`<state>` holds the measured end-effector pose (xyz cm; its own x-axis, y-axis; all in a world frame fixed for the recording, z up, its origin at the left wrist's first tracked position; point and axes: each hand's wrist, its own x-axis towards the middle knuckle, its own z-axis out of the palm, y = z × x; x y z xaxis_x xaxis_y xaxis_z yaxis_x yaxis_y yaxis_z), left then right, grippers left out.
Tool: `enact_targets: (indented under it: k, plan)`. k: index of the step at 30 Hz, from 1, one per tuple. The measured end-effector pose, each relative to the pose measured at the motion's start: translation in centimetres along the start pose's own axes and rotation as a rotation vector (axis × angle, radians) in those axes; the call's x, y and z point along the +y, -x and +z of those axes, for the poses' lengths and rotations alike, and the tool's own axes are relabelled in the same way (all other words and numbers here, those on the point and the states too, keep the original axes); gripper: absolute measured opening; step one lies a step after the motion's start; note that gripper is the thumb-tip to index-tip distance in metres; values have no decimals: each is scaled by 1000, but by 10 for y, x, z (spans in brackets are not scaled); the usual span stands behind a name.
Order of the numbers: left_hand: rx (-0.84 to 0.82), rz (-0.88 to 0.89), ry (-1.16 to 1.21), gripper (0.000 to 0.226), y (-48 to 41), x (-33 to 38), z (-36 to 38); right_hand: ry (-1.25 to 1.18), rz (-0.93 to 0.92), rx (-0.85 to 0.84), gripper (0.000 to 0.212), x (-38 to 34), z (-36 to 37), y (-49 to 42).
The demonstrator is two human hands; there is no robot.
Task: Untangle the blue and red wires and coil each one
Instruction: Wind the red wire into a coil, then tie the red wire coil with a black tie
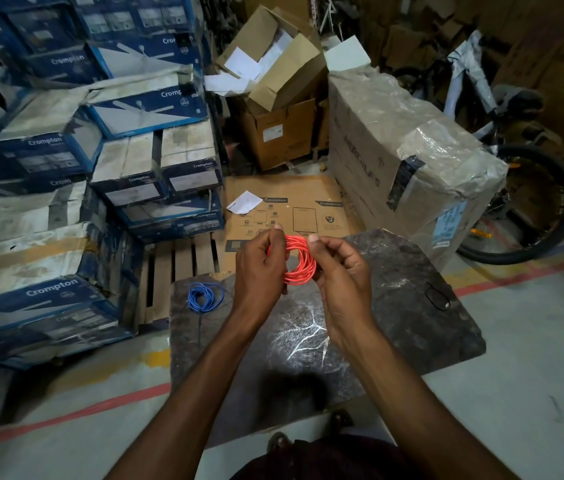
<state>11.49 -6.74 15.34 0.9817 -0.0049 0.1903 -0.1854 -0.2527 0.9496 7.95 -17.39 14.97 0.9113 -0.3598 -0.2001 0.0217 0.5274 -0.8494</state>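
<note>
Both forearms reach forward from the bottom of my view, converging over the dark stone table (395, 306). My left hand (260, 268) is raised with the thumb up, its fingers curled round the left side of the red wire (299, 261). My right hand (339, 271) mirrors it, thumb on top and fingers wrapped under the right side of the same bundle. So both hands are closed on the red wire, which I hold as a tight round coil of many turns, lifted above the table between the two palms.

Off to the left of my left hand, well apart from it, the blue wire (204, 296) lies on the table near its far left corner, already wound into a loose coil, with one thin tail running back toward me along the surface.

Beyond the table I see a flat cardboard sheet (287, 209) on the floor and stacked blue boxes (66, 161) at the left.
</note>
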Motion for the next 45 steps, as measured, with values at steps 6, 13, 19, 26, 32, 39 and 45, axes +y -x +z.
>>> enact_targets:
  k: [6,13,19,26,32,39,45]
  plan:
    - [-41,24,-103,53,-11,-6,0,71,138,-116,2,-13,-9,-15]
    - [-65,30,-167,53,-14,-6,10,107,202,-264,12,-24,-26,-33]
    - [-67,-15,-187,52,-18,-9,17,520,-6,24,14,-5,-96,-60]
    - [-33,-50,-221,53,-21,-16,26,1133,-168,562,15,-4,-281,-105]
    - [-31,-88,-209,51,-17,-17,38,1477,38,234,37,9,-341,-139]
    - [18,-105,-220,50,-24,-18,32,1723,-47,114,25,58,-381,-156]
    - [32,-120,-231,49,-22,-22,36,1624,-35,171,13,45,-351,-152]
